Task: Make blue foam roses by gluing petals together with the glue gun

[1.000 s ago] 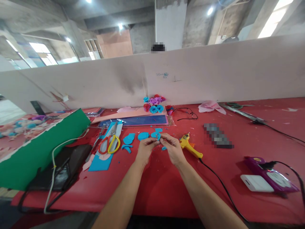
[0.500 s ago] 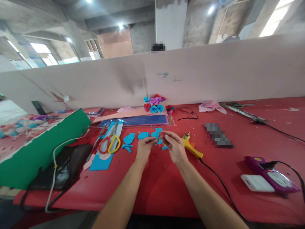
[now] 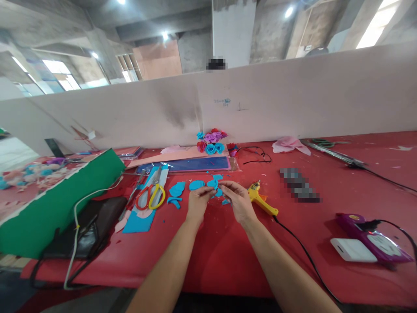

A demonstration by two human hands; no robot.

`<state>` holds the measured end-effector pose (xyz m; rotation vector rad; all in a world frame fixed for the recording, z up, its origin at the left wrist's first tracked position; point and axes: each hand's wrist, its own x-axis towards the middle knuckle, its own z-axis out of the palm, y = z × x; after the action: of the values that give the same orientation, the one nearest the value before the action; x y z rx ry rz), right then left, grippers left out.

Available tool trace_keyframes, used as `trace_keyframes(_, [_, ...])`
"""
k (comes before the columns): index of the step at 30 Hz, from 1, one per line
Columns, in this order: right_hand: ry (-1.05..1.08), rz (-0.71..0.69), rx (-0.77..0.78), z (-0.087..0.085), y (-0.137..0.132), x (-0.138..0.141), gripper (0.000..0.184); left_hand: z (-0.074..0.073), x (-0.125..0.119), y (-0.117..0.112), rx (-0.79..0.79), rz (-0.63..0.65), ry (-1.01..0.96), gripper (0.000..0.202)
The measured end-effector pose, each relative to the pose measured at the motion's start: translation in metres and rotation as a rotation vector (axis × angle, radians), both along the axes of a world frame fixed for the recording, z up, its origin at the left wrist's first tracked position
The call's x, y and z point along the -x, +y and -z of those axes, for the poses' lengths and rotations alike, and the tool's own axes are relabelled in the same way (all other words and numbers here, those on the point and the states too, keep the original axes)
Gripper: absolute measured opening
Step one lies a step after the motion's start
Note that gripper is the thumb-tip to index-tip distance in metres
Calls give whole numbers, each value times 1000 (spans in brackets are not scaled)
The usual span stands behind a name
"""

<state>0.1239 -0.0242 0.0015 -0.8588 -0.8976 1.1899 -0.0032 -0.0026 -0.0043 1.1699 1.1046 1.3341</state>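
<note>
Above the middle of the red table, my left hand (image 3: 200, 201) and my right hand (image 3: 240, 199) face each other, thumbs and fingers pinched. Between the fingertips is a small blue foam petal (image 3: 213, 184), partly hidden by the fingers and hard to separate from the blue pieces behind it. Cut blue petals (image 3: 196, 185) lie just beyond my left hand, with another pile (image 3: 177, 188) and curved offcuts (image 3: 174, 201) farther left. To the right of my right hand rests a yellow hot glue gun (image 3: 262, 203) on its side.
Scissors (image 3: 157, 196) with red and yellow handles lie on blue foam sheet (image 3: 138, 222). Finished foam roses (image 3: 210, 148) stand at the back. A green panel (image 3: 58, 204) and dark bag (image 3: 107, 219) are left. A purple power strip (image 3: 353, 221) and glue gun cord (image 3: 301, 248) are right.
My right fingertips have shifted slightly and come a little closer around the small piece. My left hand is nearly still, and the table things stay in place.
</note>
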Motion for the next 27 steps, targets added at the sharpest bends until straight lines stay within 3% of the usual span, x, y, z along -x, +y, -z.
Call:
trace_keyframes(8, [-261, 38, -182, 2, 1, 1, 13, -1, 2, -3, -122, 77, 89, 13])
trace_keyframes(27, [-571, 301, -369, -2, -8, 7, 10, -3, 4, -7, -379, 6, 293, 14])
